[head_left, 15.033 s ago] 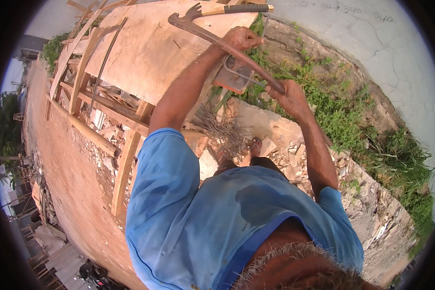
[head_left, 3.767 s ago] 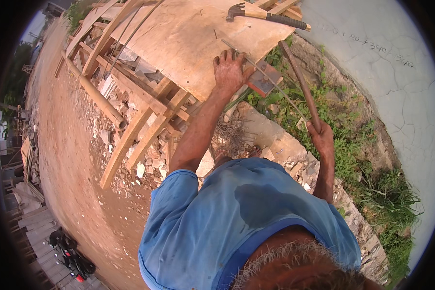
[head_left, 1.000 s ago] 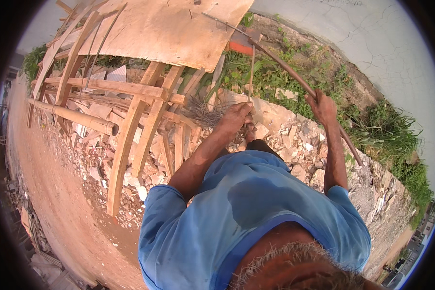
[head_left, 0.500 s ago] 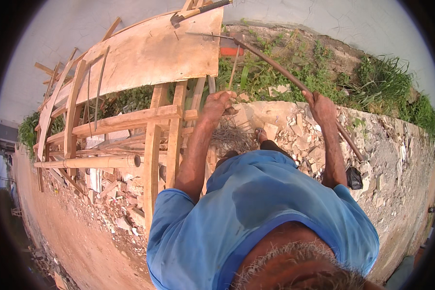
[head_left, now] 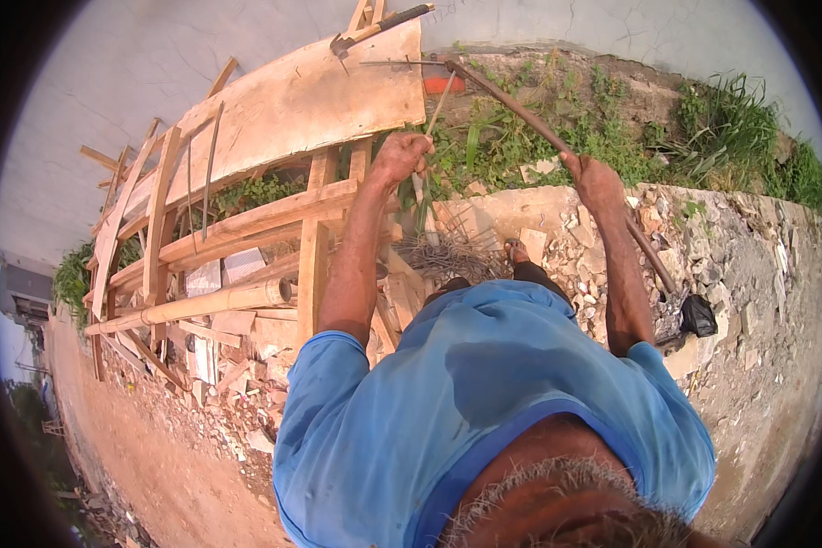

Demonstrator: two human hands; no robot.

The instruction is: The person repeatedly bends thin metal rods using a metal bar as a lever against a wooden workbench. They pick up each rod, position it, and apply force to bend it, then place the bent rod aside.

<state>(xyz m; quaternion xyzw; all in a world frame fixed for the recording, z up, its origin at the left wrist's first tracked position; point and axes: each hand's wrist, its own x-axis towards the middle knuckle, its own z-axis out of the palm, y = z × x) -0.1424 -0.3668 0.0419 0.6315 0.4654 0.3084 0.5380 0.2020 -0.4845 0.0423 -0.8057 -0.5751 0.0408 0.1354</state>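
Both hands closed: left hand (head_left: 402, 155) apparently gripping thin rod (head_left: 437, 108), right hand (head_left: 595, 180) long bar (head_left: 539, 128).

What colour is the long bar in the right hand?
Rusty brown bar, gripped by the right hand; head view.

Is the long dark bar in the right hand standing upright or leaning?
Leaning. The long bar slants from upper left down to lower right, and the right hand grips it partway along, beside the rubble.

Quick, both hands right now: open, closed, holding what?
Left hand: closed around a thin rod.
Right hand: closed around a long bar.
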